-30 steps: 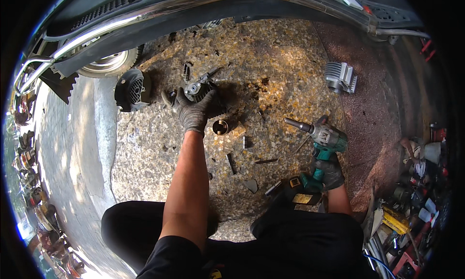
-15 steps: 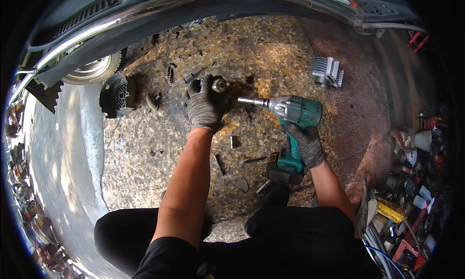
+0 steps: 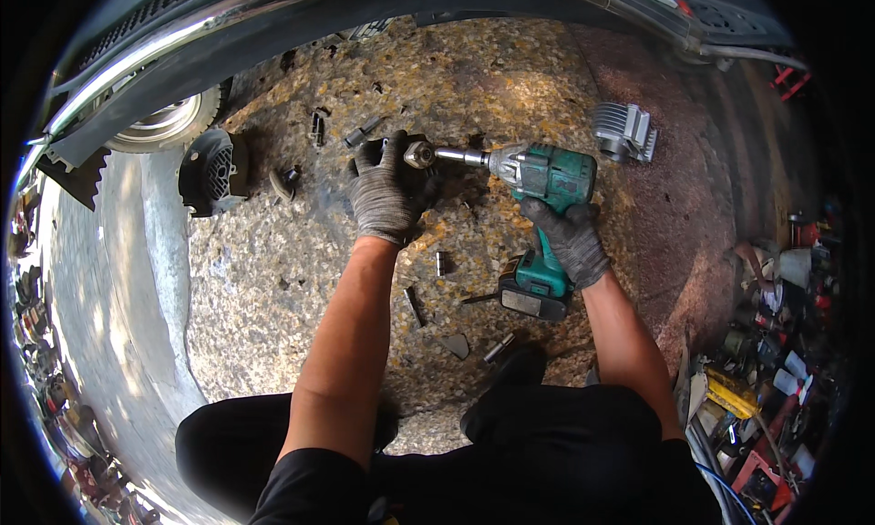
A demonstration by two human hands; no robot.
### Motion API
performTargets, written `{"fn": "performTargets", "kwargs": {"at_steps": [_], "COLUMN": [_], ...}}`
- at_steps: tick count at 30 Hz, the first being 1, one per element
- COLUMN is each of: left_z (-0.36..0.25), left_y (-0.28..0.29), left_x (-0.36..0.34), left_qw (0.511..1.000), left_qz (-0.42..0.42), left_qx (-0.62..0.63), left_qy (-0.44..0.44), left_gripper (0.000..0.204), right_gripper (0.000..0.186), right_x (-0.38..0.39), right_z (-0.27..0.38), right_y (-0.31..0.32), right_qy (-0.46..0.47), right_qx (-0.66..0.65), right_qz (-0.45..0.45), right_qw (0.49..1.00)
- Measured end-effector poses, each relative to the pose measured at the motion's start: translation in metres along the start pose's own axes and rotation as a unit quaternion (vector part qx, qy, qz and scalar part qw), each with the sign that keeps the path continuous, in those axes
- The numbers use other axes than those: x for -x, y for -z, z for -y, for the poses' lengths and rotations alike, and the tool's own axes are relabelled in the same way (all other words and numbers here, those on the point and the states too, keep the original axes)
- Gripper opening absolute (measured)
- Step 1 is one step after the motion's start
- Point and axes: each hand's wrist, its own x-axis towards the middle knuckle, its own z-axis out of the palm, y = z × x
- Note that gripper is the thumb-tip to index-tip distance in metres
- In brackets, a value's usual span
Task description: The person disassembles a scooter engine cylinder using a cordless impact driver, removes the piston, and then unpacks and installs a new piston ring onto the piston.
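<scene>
My gloved left hand (image 3: 381, 186) is closed on a dark metal part (image 3: 419, 157) with a silver nut facing right, partly hidden by my fingers. My gloved right hand (image 3: 570, 238) grips a teal cordless impact wrench (image 3: 562, 171), its long silver socket pointing left, up against or very close to the nut. On the speckled ground (image 3: 273, 343) lie a small silver socket (image 3: 440, 262), a slim dark rod (image 3: 415, 306), a flat grey piece (image 3: 456, 346) and a metal cylinder (image 3: 499, 346).
A finned aluminum cylinder (image 3: 622, 131) lies at upper right. A black grille cover (image 3: 214, 174) and a wheel (image 3: 173, 124) are at upper left. A vehicle's bar and panel (image 3: 273, 10) span the top. Tools and clutter (image 3: 756, 388) pile at right.
My left hand has turned the part and shifted right. My right hand has lifted the impact wrench up and left, bringing its socket to the nut.
</scene>
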Motion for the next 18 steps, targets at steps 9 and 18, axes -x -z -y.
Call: {"fn": "performTargets", "kwargs": {"at_steps": [9, 18], "left_z": [0.004, 0.011], "left_y": [0.011, 0.020], "left_x": [0.003, -0.001], "left_qw": [0.999, 0.997], "left_qz": [0.037, 0.063], "left_qx": [0.036, 0.035], "left_qy": [-0.015, -0.021], "left_gripper": [0.065, 0.066], "right_gripper": [0.063, 0.057], "right_x": [-0.011, -0.035], "right_z": [0.038, 0.075], "right_y": [0.010, 0.004], "right_qy": [-0.066, 0.176], "right_qx": [0.050, 0.241], "right_qz": [0.154, 0.289], "right_qw": [0.985, 0.910]}}
